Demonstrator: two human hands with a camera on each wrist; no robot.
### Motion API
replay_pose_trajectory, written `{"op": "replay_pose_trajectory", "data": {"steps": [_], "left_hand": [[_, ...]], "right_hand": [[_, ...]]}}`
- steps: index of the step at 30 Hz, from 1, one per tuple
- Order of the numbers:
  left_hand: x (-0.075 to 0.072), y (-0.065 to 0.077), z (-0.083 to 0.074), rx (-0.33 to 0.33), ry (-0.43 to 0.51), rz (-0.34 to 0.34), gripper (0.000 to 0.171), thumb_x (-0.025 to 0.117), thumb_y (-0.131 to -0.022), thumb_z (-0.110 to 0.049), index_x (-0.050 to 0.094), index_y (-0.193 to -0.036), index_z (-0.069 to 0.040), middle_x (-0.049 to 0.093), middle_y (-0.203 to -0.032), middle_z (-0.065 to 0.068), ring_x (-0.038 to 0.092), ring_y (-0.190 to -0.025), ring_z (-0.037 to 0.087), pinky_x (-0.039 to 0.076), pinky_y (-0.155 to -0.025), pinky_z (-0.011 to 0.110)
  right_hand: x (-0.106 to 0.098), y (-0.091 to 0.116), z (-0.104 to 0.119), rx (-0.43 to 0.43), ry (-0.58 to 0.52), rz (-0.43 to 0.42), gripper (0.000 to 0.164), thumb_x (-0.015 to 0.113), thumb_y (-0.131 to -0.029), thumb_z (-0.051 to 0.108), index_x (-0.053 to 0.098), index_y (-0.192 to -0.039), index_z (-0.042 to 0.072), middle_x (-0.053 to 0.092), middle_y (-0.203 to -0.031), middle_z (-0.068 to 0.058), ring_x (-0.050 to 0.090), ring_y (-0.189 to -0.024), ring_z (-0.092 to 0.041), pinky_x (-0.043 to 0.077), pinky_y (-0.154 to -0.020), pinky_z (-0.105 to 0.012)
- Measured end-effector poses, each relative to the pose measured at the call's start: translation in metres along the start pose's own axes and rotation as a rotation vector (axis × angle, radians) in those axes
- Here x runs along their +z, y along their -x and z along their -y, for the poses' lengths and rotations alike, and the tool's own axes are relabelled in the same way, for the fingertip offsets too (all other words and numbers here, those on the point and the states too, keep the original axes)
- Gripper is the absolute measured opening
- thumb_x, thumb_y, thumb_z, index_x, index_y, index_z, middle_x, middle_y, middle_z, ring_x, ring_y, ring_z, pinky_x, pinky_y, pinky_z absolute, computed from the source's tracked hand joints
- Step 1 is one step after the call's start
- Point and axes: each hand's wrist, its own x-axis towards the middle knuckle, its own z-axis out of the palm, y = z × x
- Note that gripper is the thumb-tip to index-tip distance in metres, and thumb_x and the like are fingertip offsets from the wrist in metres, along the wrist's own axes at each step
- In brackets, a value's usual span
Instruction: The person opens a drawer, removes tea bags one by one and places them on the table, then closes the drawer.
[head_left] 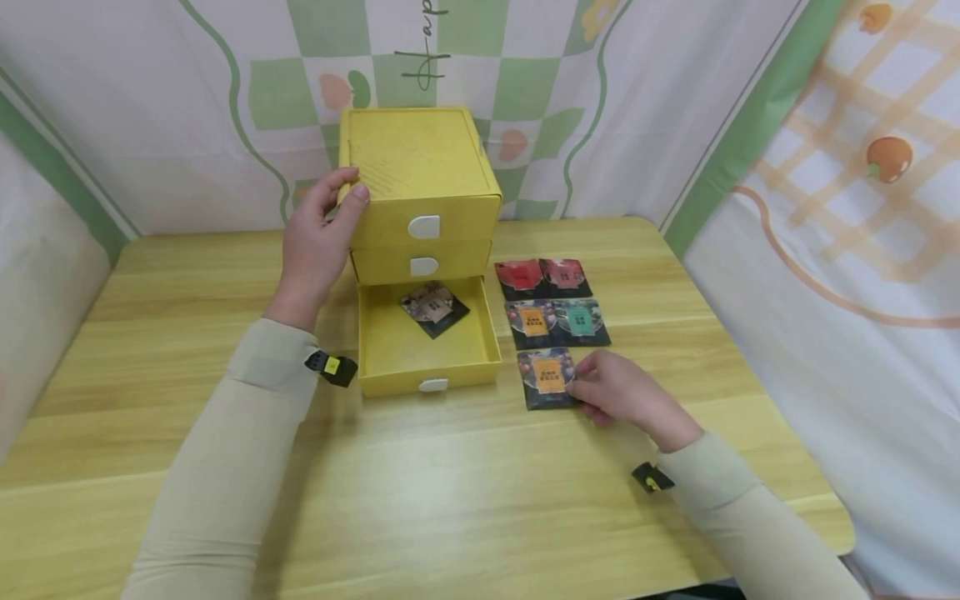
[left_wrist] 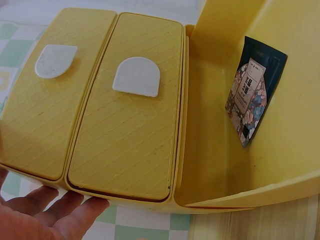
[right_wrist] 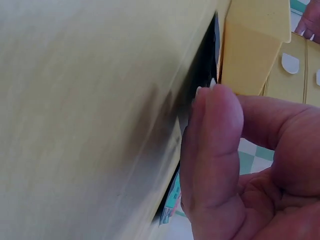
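A yellow three-drawer storage box [head_left: 420, 158] stands at the back of the table with its bottom drawer [head_left: 390, 354] pulled out. My left hand [head_left: 318, 242] rests against the box's upper left side, with fingers along the side wall in the left wrist view. In the open drawer lies a dark sachet [head_left: 435, 308] with a floral print, seen also in the left wrist view. To the right of the drawer, my right hand [head_left: 626, 396] pinches the right edge of an orange-labelled sachet [head_left: 546, 377] between thumb and fingers, low over the table.
Beyond the pinched sachet lie two rows of sachets: an orange-labelled one [head_left: 531, 323] beside a green-labelled one [head_left: 580, 321], and a red one [head_left: 521, 277] beside a pink one [head_left: 565, 275]. White tabs mark the drawer fronts. A patterned curtain [head_left: 525, 108] hangs behind the wooden table [head_left: 420, 500].
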Motion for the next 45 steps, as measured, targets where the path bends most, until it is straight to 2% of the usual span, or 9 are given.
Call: {"op": "replay_pose_trajectory", "data": {"steps": [30, 35, 41, 45], "left_hand": [[-0.001, 0.003, -0.003, 0.003, 0.017, -0.005, 0.055, 0.054, -0.091, -0.059, 0.056, -0.138, -0.03, 0.049, -0.145, -0.01, 0.045, -0.126, 0.007, 0.042, -0.104, 0.036], [-0.003, 0.003, -0.004, -0.009, 0.017, 0.004, 0.057, 0.052, -0.091, -0.062, 0.054, -0.139, -0.032, 0.048, -0.146, -0.01, 0.039, -0.131, 0.006, 0.039, -0.108, 0.036], [-0.002, 0.002, -0.002, -0.001, 0.021, -0.007, 0.055, 0.054, -0.091, -0.06, 0.056, -0.138, -0.03, 0.054, -0.14, -0.006, 0.045, -0.127, 0.007, 0.042, -0.104, 0.037], [0.0, 0.001, -0.001, -0.001, 0.015, -0.001, 0.056, 0.054, -0.091, -0.059, 0.055, -0.139, -0.03, 0.054, -0.141, -0.004, 0.045, -0.126, 0.007, 0.042, -0.103, 0.036]], "right_hand": [[-0.001, -0.002, 0.001, 0.029, 0.1, -0.02, 0.048, 0.062, -0.093, 0.029, 0.05, -0.123, -0.007, 0.065, -0.075, -0.009, 0.062, -0.06, -0.021, 0.055, -0.058, -0.034], [-0.005, -0.001, 0.002, 0.019, 0.128, -0.026, 0.05, 0.062, -0.093, 0.031, 0.048, -0.123, -0.006, 0.066, -0.073, -0.009, 0.063, -0.061, -0.022, 0.053, -0.063, -0.035], [-0.012, 0.002, 0.006, -0.019, 0.176, -0.036, 0.054, 0.059, -0.095, 0.034, 0.046, -0.128, -0.006, 0.065, -0.069, -0.008, 0.061, -0.059, -0.024, 0.049, -0.079, -0.043], [-0.018, 0.005, 0.014, -0.032, 0.197, -0.054, 0.058, 0.057, -0.095, 0.035, 0.043, -0.134, -0.006, 0.066, -0.069, -0.008, 0.061, -0.061, -0.025, 0.047, -0.081, -0.045]]}}
